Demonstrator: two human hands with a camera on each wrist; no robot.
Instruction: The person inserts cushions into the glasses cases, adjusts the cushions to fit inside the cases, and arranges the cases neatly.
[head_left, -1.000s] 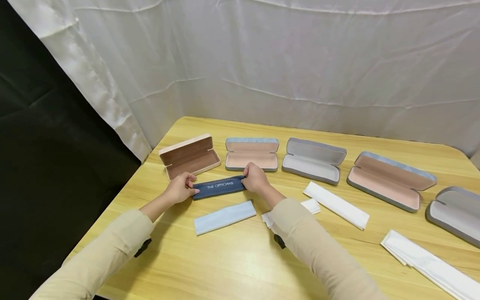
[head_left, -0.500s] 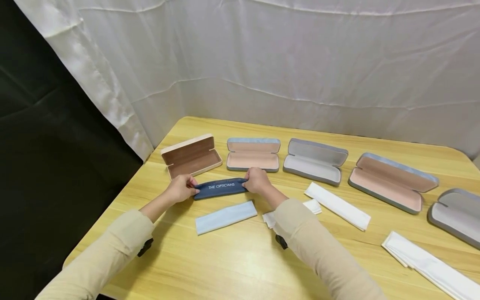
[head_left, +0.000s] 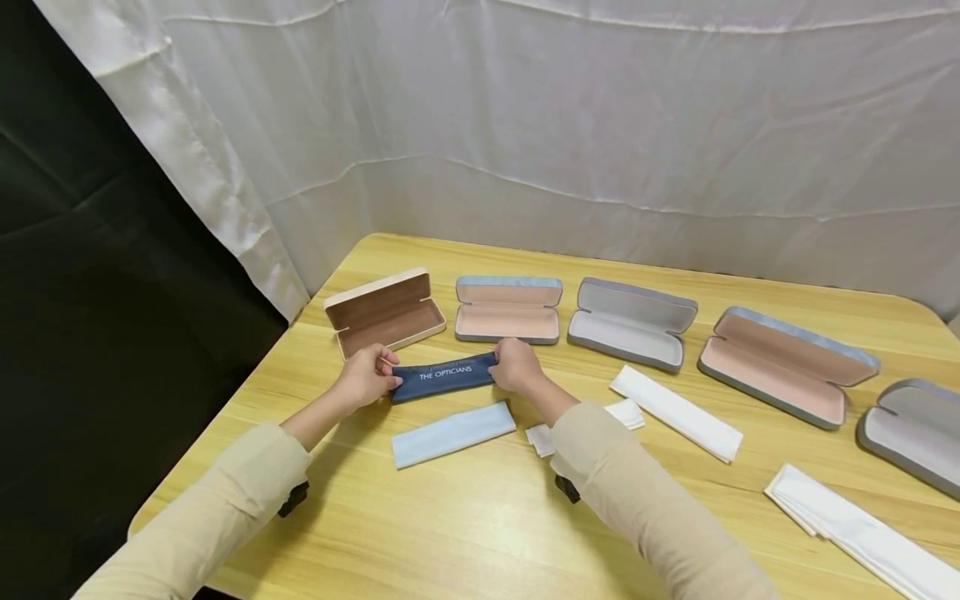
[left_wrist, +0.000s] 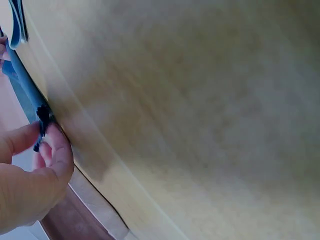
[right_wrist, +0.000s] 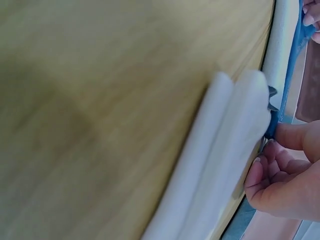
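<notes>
A dark blue folded cloth [head_left: 444, 377] printed "THE OPTICIANS" stretches between my two hands in the head view. My left hand [head_left: 365, 377] pinches its left end between thumb and fingers; in the left wrist view that end of the cloth [left_wrist: 44, 116] looks bunched. At the opposite end, my right hand [head_left: 517, 367] pinches the cloth, its thumb and curled fingers showing in the right wrist view. Just in front lies a light blue folded cloth [head_left: 453, 435]. Behind the hands stand an open brown-lined glasses case [head_left: 393, 323] and an open pink-lined glasses case [head_left: 506, 321].
Further right are open glasses cases: one grey-lined [head_left: 626, 336], one pink-lined [head_left: 772, 381], one grey [head_left: 918, 437] cut off by the frame. White folded cloths [head_left: 678, 412] lie in front of them, one partly under my right sleeve [head_left: 600, 442]. A curtain hangs behind the table [head_left: 465, 533].
Both hands keep hold of the dark blue cloth. Its upper edge bowed a little half a second ago and now looks straighter, with the right end slightly higher. The view has shifted slightly.
</notes>
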